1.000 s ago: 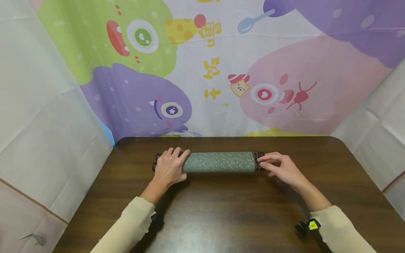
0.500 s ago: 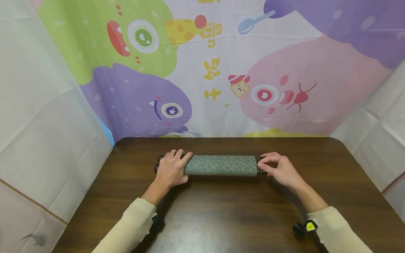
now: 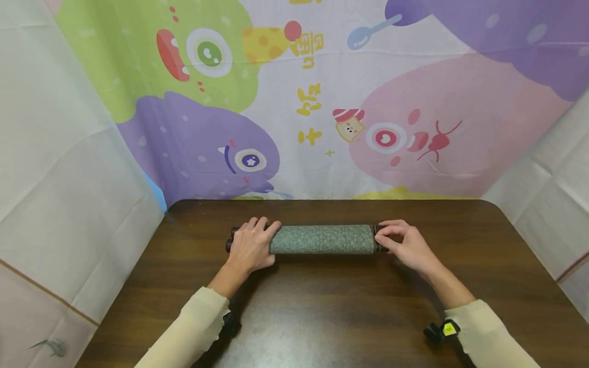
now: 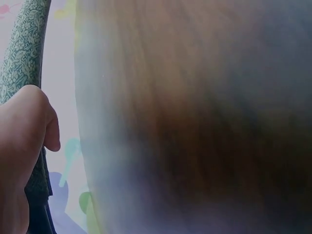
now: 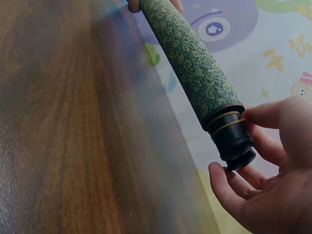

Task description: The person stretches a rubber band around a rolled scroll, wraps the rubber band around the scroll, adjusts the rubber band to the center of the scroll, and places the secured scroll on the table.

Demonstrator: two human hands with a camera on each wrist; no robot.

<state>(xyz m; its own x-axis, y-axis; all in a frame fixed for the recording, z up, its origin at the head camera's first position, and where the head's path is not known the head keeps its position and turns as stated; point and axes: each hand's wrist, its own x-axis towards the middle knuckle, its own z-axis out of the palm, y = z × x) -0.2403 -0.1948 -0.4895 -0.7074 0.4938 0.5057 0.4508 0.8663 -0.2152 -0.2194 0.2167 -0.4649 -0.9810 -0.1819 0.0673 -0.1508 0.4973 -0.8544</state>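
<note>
Scroll [image 3: 324, 239] rolled up in green floral cloth, level above the wooden table [image 3: 322, 312], my left hand [image 3: 250, 245] curled round one end, my right hand [image 3: 411, 248], partly closed, pinching the gold-ringed black end [image 5: 231, 134].

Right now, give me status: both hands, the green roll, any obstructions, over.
Left hand grips green roll near one end. Right hand holds opposite black end. Roll spans sideways between hands. No obstruction visible.

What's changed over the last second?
The green scroll has shifted slightly toward the person and to the right. The right hand has brought thumb and forefinger closer together at its dark end. The left hand still grips the other end.
</note>
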